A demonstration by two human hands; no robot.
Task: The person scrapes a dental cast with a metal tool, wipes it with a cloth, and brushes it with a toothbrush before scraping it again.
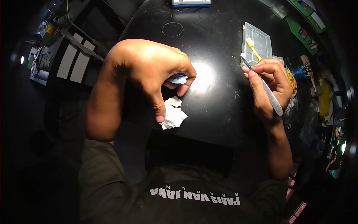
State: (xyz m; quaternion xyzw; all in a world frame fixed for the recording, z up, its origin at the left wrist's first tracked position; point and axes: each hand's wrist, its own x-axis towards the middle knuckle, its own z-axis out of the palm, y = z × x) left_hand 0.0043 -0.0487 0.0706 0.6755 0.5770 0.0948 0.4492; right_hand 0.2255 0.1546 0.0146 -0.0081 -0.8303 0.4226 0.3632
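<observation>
Black and glossy, the desk (220, 112) carries all the work, and a lamp makes a bright spot on it between the two hands. The left hand (153, 72) is closed in a pinch: thumb and fingers press a small pale blue piece (178, 78) just above the desk surface. What this piece is exactly, I cannot tell, because the fingers hide most of it. The right hand (269, 87) is closed around metal tweezers (266, 91), held like a pen, with the tips pointing up and away toward the clear plastic box (257, 43).

To do this step well, I judge that the left hand should keep the blue piece steady and low, near the desk, so that it does not fall far if it slips. The tweezers should come to the piece slowly and from the side where the fingers leave it open. The pressure must be light, since the piece looks small and soft.

Counting the things: one blue piece in the left hand, one pair of tweezers in the right hand, one crumpled white tissue (172, 113) lying on the desk just below the left hand, one clear plastic box near the right hand, and one yellow brush (253, 47) lying on that box.
</observation>
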